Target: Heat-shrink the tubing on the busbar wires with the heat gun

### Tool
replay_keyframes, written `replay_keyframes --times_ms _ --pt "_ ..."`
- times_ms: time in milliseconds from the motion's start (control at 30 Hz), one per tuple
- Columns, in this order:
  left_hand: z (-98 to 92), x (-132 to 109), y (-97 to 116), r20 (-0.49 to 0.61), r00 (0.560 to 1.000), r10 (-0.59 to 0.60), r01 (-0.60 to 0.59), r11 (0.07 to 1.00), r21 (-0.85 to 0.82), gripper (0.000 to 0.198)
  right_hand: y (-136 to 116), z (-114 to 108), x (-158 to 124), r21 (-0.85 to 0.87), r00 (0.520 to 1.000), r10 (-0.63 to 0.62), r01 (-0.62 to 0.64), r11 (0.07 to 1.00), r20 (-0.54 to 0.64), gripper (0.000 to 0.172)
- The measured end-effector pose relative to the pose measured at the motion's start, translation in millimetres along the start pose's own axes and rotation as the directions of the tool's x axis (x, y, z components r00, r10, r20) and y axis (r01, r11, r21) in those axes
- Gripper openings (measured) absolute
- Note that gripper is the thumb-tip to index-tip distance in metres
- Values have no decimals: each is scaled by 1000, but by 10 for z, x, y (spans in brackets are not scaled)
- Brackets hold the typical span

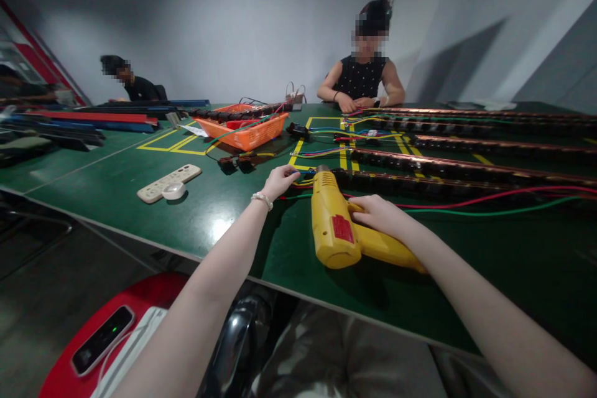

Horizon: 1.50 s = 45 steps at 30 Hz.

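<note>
Coloured wires are over the green table, their ends pinched between the fingertips of the left hand. Next to the right comes the yellow heat gun — its nozzle near these wires — and the right hand, which is closed around its handle; farther to the right, long dark bars lie on the table.

- Left forearm: one, bare; slants from lower left forward and inward.
- Left wrist: nearly in line with the forearm.
- Left hand: fingers drawn together in a pinch, tips pointing ahead and to the right.
- Right forearm: one, bare; slants from lower right forward and inward.
- Right hand: back upward, fingers curled in a grip; apart from the left, slightly nearer the body.
</note>
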<state>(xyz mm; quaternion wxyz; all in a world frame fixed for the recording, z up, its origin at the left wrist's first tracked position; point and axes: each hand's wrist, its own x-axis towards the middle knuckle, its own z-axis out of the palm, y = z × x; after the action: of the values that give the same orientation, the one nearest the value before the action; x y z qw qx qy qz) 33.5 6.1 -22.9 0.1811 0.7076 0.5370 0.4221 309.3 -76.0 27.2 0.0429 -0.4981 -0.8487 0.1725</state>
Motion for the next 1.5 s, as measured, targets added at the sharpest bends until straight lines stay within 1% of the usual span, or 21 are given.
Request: replay_keyframes --times_ms 67,167,267,367,500,700,800,867,1033,1167,1300,1400,1500 --pt "-7 -7 45 -5 1000 -8 8 998 61 32 -33 6 12 -5 1000 4 -4 1000 1 24" --pt "-13 -18 108 -25 999 -44 46 992 116 42 -128 28 46 -11 1000 -8 8 1000 9 21" --pt "-6 -28 149 -76 995 -57 67 988 138 41 -268 63 102 -27 999 -29 29 999 24 19" --pt "8 -32 172 -128 987 -101 118 984 131 40 -413 110 168 -58 999 -38 40 998 30 24" --pt "21 -16 171 -160 971 -176 191 978 80 40 -542 159 230 -101 998 -58 60 993 18 28" --pt "-13 -24 149 -125 979 -163 172 983 67 41 -588 145 215 -159 996 -90 87 983 -14 27" --pt "-27 -45 165 -105 981 -162 169 984 61 40 -579 127 198 -182 994 -109 102 978 -26 27" --pt "-25 -48 174 -112 980 -166 174 982 73 39 -550 116 187 -186 992 -125 118 975 -24 27" --pt "-12 -32 167 -116 978 -172 181 981 73 40 -372 70 118 -153 993 -121 118 981 -13 27" --pt "-17 -37 155 -91 978 -188 192 981 35 40 -185 16 25 -106 995 -97 94 990 -21 19" --pt "-19 -51 155 -90 978 -189 191 982 5 40 -53 -14 -53 -86 997 -49 44 995 -57 19" --pt "-13 -54 163 -96 977 -191 192 981 -4 39 -31 -17 -86 -67 998 -17 13 998 -62 21" --pt "-12 -52 175 -77 973 -216 215 976 -15 40 -61 -22 -103 -46 999 9 -11 999 -51 22"
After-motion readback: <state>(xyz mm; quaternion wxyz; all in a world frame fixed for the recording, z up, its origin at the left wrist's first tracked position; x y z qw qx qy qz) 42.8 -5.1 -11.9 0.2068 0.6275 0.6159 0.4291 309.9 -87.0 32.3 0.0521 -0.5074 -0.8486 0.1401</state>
